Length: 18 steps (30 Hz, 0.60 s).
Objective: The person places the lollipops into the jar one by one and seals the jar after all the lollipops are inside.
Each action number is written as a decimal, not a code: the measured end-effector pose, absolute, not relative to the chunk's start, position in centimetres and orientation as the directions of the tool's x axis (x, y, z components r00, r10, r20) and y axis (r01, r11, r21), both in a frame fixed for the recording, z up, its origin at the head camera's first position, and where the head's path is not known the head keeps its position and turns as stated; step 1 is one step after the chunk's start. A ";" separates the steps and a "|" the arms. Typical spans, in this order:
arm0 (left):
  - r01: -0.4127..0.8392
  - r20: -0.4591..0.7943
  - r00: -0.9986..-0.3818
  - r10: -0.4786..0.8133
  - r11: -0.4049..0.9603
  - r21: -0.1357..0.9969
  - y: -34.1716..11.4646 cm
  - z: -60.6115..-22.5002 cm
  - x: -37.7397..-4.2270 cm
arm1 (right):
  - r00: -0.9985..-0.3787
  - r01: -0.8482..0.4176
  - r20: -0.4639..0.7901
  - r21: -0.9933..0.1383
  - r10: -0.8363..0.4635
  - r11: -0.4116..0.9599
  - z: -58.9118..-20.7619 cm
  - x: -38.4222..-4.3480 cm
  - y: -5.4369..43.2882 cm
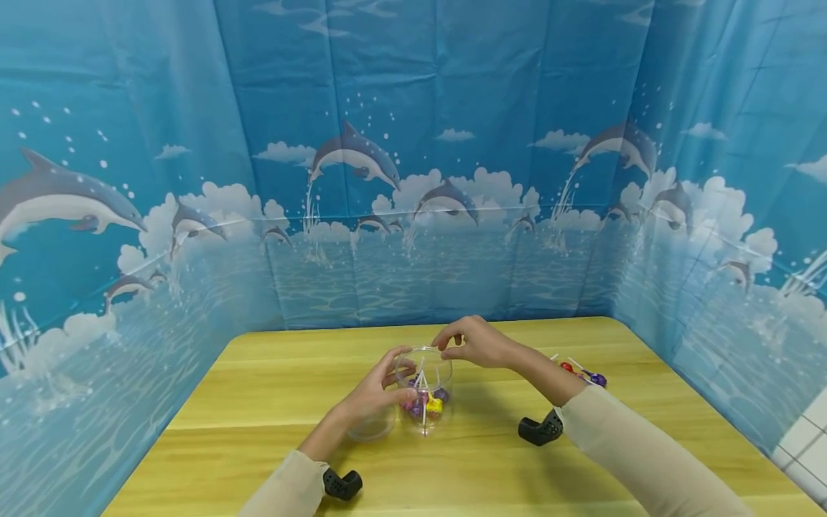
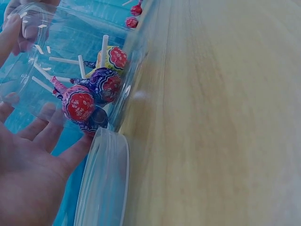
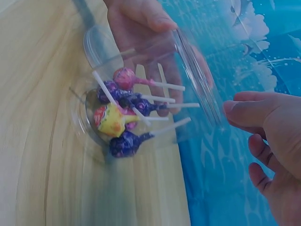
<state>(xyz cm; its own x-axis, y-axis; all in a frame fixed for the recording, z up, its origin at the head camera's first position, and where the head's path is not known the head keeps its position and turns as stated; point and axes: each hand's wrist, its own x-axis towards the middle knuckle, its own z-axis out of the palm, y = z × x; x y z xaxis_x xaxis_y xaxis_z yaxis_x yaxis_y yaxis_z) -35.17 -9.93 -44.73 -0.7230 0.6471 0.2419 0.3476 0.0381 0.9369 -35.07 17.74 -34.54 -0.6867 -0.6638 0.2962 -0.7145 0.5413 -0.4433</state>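
A clear round jar (image 1: 446, 379) stands uncapped on the table with several wrapped lollipops inside, their white sticks pointing mostly upward. One yellow lollipop (image 3: 109, 120) sits among purple and pink ones. My left hand (image 1: 375, 391) holds the jar's side, thumb toward me and fingers around the far wall. Right at the rim is my right hand (image 1: 477, 343), its thumb and index finger close together and the other fingers loosely bent. Nothing shows between those fingertips in the right wrist view. A clear lid (image 2: 104, 181) lies beside the jar, under the left hand.
More lollipops (image 1: 597, 378) lie on the yellow wood-grain table (image 1: 271, 402) to the right, partly behind the right forearm. Black wrist mounts (image 1: 541, 429) sit at both sleeves. A blue dolphin-print curtain (image 1: 413, 273) hangs behind the table and along its sides.
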 end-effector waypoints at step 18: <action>0.362 0.252 -0.717 0.650 0.038 0.931 -9.9 -44.4 -35.2 | -0.754 -0.649 0.304 -0.486 -0.583 0.585 -34.1 -34.4 23.1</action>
<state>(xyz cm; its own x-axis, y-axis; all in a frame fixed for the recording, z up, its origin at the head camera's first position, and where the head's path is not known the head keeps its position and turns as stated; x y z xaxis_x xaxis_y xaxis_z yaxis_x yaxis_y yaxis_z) -35.23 -9.95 -44.44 -0.7168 0.6501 0.2521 0.3621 0.0380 0.9314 -34.41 23.10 -34.11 -0.7535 -0.5830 0.3038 -0.6489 0.5854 -0.4860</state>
